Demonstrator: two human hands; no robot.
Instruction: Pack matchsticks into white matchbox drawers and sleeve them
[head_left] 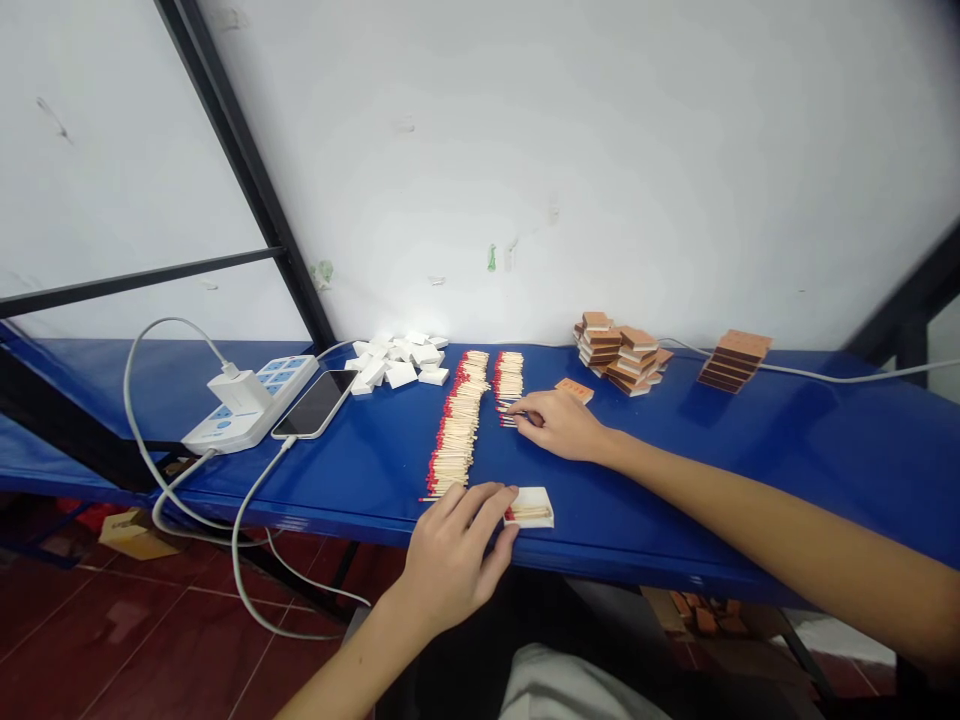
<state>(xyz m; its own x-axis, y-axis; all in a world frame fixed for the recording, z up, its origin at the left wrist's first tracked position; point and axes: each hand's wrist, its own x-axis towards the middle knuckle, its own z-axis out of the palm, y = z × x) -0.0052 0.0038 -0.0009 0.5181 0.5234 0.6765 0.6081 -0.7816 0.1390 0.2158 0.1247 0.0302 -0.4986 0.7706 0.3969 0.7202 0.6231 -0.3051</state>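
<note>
White wall [480, 160] fills the upper frame above a blue tabletop [652, 480], on which I view from my remote station a matchbox-filling layout. At lower centre, my left hand [463, 555] is half curled, thumb and forefinger bracketing the left end of a white matchbox tray [541, 512] near the table's front edge; a few matches lie inside. At centre, my right hand [566, 427] reaches to the near end of a short row of matches [510, 375], its thumb and fingertips drawn close together; I cannot tell whether they pinch any. Just left runs a longer row of matches [459, 430], red heads leftward.

By my reading, this tray is only partly filled. Much appears left: both rows, and a heap of white trays [401, 362] at left of centre. One orange-topped matchbox [574, 390] lies flat beyond my right hand. Right of centre, a jumbled pile of matchboxes [630, 355] and a neater stack [735, 360] may be finished work, though their contents are hidden.
</note>
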